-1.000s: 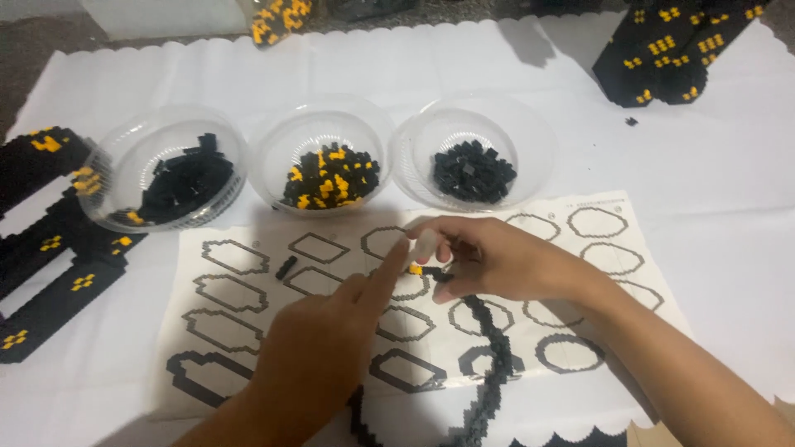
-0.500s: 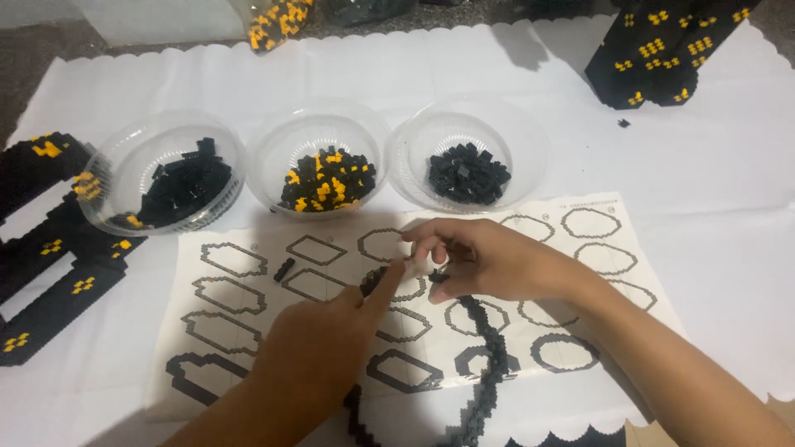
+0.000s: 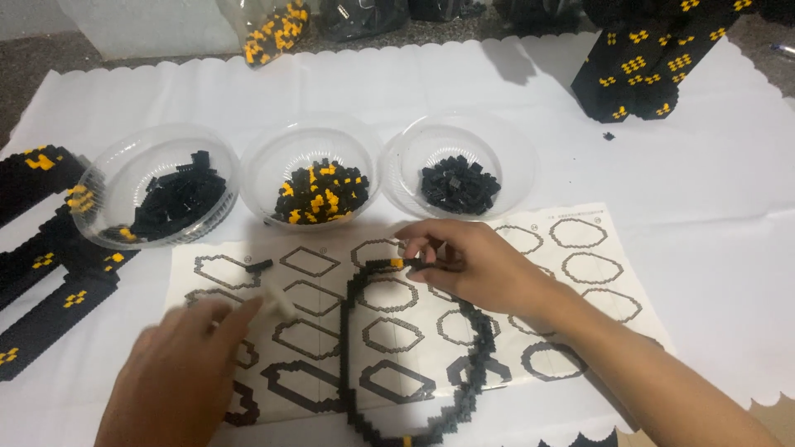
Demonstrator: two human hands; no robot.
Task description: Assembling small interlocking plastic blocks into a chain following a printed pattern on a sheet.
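Note:
My right hand (image 3: 472,265) pinches the top end of a curved black brick ring (image 3: 352,331), at a spot with one yellow brick (image 3: 397,263). The ring arcs over a white instruction sheet (image 3: 580,281) printed with ring outlines. My left hand (image 3: 186,368) is low at the left, blurred, its fingers apart near a small white piece (image 3: 277,300) that I cannot tell if it touches. A short black brick piece (image 3: 258,266) lies loose on the sheet above that hand.
Three clear plastic bowls stand in a row: black bricks (image 3: 170,199), black and yellow bricks (image 3: 319,192), black bricks (image 3: 460,184). Black-and-yellow built sections lie at the left (image 3: 50,273) and top right (image 3: 654,62). Bags of bricks (image 3: 277,25) sit at the back.
My left hand has drawn back from the ring, down and to the left. The right hand keeps its pinch, and more of the black ring now shows.

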